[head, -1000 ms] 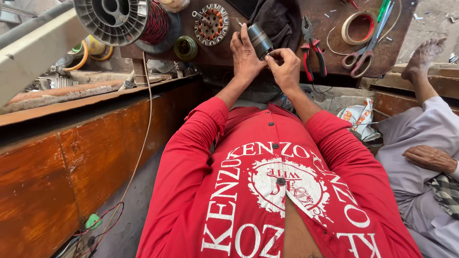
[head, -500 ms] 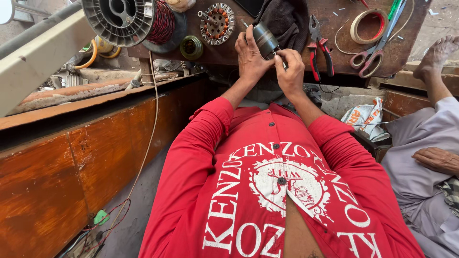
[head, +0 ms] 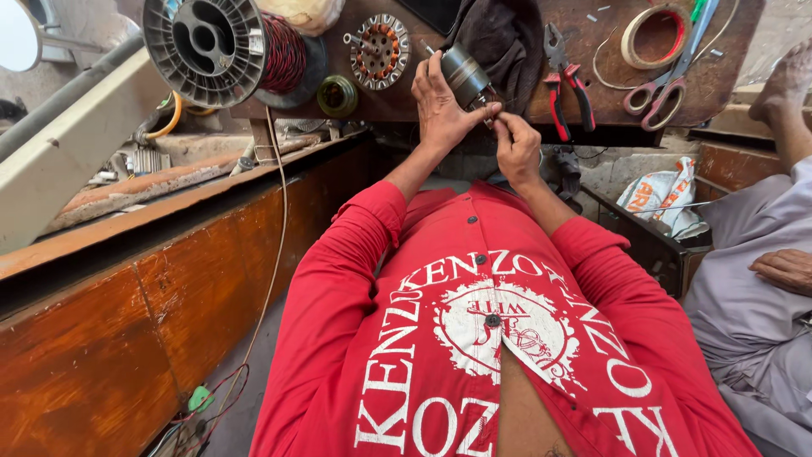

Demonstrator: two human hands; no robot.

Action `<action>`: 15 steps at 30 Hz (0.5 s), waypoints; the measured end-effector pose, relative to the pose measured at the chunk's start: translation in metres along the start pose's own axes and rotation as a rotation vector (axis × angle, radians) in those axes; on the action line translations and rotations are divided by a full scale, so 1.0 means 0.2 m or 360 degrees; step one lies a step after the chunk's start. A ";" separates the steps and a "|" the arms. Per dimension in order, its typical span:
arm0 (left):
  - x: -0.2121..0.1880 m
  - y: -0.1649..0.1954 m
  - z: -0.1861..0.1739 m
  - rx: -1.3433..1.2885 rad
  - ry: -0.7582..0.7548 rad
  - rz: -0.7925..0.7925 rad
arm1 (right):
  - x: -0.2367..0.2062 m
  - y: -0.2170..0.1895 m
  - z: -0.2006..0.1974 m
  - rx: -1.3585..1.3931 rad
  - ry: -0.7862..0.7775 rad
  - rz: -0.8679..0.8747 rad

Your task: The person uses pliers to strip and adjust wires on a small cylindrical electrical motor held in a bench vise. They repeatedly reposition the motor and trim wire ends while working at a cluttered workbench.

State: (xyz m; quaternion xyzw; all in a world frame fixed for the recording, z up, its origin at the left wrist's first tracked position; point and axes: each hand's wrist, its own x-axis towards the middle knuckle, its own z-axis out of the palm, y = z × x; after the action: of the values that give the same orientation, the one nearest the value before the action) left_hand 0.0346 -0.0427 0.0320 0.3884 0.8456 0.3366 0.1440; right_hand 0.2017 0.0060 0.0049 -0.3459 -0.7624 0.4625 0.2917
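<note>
Motor armature [head: 465, 74], a small dark cylinder, held tilted above the front edge of the wooden workbench [head: 592, 101]; left hand [head: 440, 106] wrapped around its lower side, fingers curled closed on it; right hand [head: 516, 148] just beside, thumb and forefinger pinched narrow at the armature's near end, what they pinch too small to tell; dark cloth [head: 503, 42] behind; red-handled pliers [head: 562, 80] and scissors [head: 664, 85] to the right; tape roll [head: 630, 38] above the scissors; round stator [head: 376, 52] and spool of reddish wire [head: 220, 46] to the left; another person's hand [head: 787, 269] at far right.
</note>
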 end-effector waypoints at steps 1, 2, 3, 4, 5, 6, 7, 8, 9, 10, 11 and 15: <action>-0.01 0.01 0.00 0.0000 -0.0003 -0.0012 | -0.01 0.00 0.01 -0.0039 0.0040 0.0017; 0.00 0.01 0.00 0.0003 -0.0006 -0.0016 | 0.00 0.00 0.01 -0.0075 0.0086 0.0032; 0.00 0.02 0.00 0.0002 -0.0011 -0.0018 | -0.01 0.00 0.02 -0.0116 0.0135 0.0048; 0.00 0.01 0.00 0.0030 -0.0074 -0.0027 | 0.00 -0.01 0.02 -0.0107 0.0141 0.0033; 0.00 0.01 -0.01 0.0056 -0.0139 -0.0030 | 0.00 -0.01 0.03 -0.0103 0.0154 0.0018; 0.01 0.00 -0.02 0.0078 -0.0208 -0.0028 | 0.01 -0.01 0.03 -0.0103 0.0172 0.0005; 0.02 -0.02 -0.03 0.0051 -0.0190 0.0046 | 0.02 -0.01 0.02 -0.0136 0.0158 -0.0047; 0.02 -0.03 -0.04 0.0023 -0.0167 0.0125 | 0.03 -0.01 0.02 -0.0168 0.0146 -0.0103; 0.03 -0.05 -0.05 -0.0003 -0.0128 0.0216 | 0.04 -0.02 0.01 -0.0198 0.0142 -0.0178; 0.04 -0.06 -0.06 -0.0066 -0.0169 0.0227 | 0.06 -0.02 0.00 -0.0231 0.0147 -0.0222; 0.04 -0.07 -0.06 -0.0125 -0.0223 0.0218 | 0.07 -0.02 -0.01 -0.0260 0.0138 -0.0249; 0.03 -0.05 -0.04 -0.0174 -0.0203 0.0142 | 0.11 -0.06 -0.07 -0.0295 0.0042 -0.0139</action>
State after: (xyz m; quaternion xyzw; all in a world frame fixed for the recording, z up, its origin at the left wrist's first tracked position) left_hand 0.0210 -0.0478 0.0311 0.4378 0.7971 0.3629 0.2033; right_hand 0.1964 0.0266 0.0245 -0.3438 -0.8124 0.3723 0.2883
